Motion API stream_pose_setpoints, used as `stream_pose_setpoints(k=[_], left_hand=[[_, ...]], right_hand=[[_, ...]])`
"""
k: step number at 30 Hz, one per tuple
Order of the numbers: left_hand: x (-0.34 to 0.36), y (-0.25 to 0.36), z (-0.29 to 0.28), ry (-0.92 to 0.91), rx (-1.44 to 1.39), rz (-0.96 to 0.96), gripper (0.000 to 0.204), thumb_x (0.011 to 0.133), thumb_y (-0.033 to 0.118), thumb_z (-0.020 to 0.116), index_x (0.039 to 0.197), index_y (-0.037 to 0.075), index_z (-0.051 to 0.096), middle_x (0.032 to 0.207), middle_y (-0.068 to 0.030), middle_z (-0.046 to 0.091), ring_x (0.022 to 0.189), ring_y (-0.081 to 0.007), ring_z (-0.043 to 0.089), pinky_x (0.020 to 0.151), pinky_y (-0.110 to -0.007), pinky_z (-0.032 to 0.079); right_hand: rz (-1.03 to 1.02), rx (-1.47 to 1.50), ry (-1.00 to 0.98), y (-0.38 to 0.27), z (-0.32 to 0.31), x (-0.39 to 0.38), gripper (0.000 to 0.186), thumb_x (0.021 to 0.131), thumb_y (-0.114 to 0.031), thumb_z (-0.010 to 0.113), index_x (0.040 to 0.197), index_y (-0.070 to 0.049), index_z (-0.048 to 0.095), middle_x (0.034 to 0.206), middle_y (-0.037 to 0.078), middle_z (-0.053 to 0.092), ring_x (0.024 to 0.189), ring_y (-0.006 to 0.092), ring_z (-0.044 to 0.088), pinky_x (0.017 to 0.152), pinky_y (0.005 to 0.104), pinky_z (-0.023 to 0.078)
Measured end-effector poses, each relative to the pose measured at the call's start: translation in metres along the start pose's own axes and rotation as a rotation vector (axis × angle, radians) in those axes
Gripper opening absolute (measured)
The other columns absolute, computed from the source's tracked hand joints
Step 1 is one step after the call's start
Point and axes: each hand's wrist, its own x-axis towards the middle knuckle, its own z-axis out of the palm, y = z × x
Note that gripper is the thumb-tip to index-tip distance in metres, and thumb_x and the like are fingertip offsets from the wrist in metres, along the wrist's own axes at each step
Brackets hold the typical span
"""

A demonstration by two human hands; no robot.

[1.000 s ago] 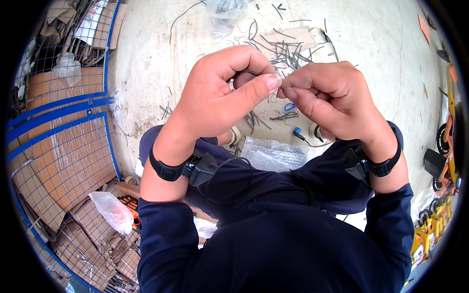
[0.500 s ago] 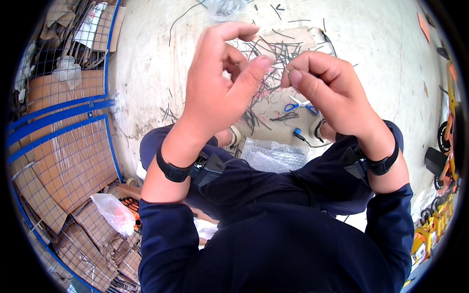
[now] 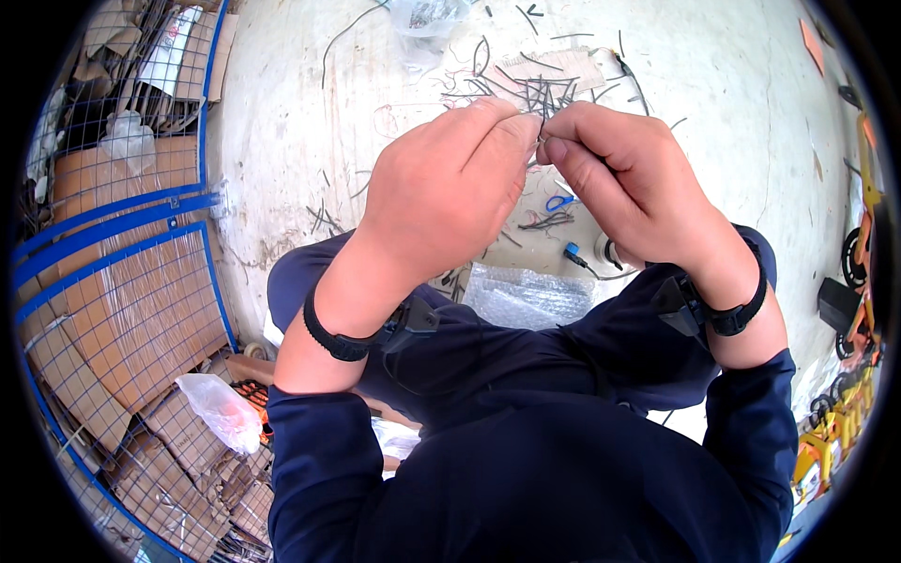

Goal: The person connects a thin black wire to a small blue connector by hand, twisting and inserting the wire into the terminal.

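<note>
Fingertips of my left hand [image 3: 450, 183] and my right hand [image 3: 629, 174] meet above the floor between my knees. Both hands are closed in a pinch. A tiny thin piece sits between the fingertips, too small to name. Beneath and beyond them lies a scattered heap of short dark cable pieces [image 3: 542, 92], with thin reddish strands among them. Scissors with blue handles [image 3: 559, 202] lie under my right hand, mostly hidden by it. A few more dark cable pieces [image 3: 546, 221] rest just nearer than the scissors.
Bubble wrap [image 3: 530, 298] lies between my legs, beside a cable with a blue plug [image 3: 572, 251]. A clear plastic bag [image 3: 427, 17] is at the far edge. On the left, a blue mesh cage [image 3: 122, 220] holds cardboard. Yellow and orange equipment [image 3: 831, 427] stands along the right.
My left hand has moved right and its spread fingers have closed to a pinch against my right fingertips. My right hand has stayed nearly in place.
</note>
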Motion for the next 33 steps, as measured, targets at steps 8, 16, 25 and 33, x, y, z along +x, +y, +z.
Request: stream_pose_setpoints(k=[8, 16, 25, 33], left_hand=[[-0.002, 0.0, -0.002, -0.027, -0.019, -0.01, 0.019, 0.068, -0.004, 0.064, 0.086, 0.002, 0.062, 0.078, -0.0096, 0.061, 0.063, -0.0243, 0.059, 0.053, -0.031, 0.048], [0.0, 0.004, -0.006, 0.017, -0.203, -0.108, 0.017, 0.061, -0.006, 0.062, 0.076, 0.003, 0.06, 0.069, -0.0074, 0.056, 0.057, -0.0176, 0.054, 0.05, -0.027, 0.043], [0.002, 0.005, -0.022, -0.123, -0.703, -0.215, 0.011, 0.065, -0.004, 0.059, 0.071, 0.005, 0.058, 0.064, -0.003, 0.055, 0.055, -0.0129, 0.051, 0.047, -0.026, 0.04], [-0.001, 0.01, -0.025, -0.201, -1.021, -0.339, 0.001, 0.072, 0.002, 0.057, 0.072, 0.003, 0.058, 0.066, -0.0043, 0.057, 0.057, -0.0157, 0.052, 0.052, -0.027, 0.043]], right_hand=[[-0.026, -0.044, -0.086, -0.006, -0.003, 0.002, 0.007, 0.086, -0.006, 0.056, 0.086, 0.0, 0.058, 0.068, 0.017, 0.057, 0.064, 0.0363, 0.058, 0.057, 0.039, 0.047], [0.205, 0.342, -0.208, -0.009, -0.007, 0.0, 0.013, 0.092, -0.009, 0.054, 0.089, 0.0, 0.062, 0.07, 0.006, 0.058, 0.065, 0.0155, 0.055, 0.061, 0.0279, 0.044], [0.496, 0.954, -0.524, -0.011, -0.023, 0.005, 0.014, 0.091, -0.009, 0.055, 0.089, 0.002, 0.065, 0.07, -0.001, 0.059, 0.05, 0.003, 0.04, 0.045, 0.0202, 0.031], [0.404, 1.138, -0.608, -0.002, -0.017, 0.001, 0.016, 0.09, -0.011, 0.056, 0.089, 0.002, 0.065, 0.069, 0.0, 0.059, 0.048, 0.0028, 0.039, 0.044, 0.0193, 0.029]])
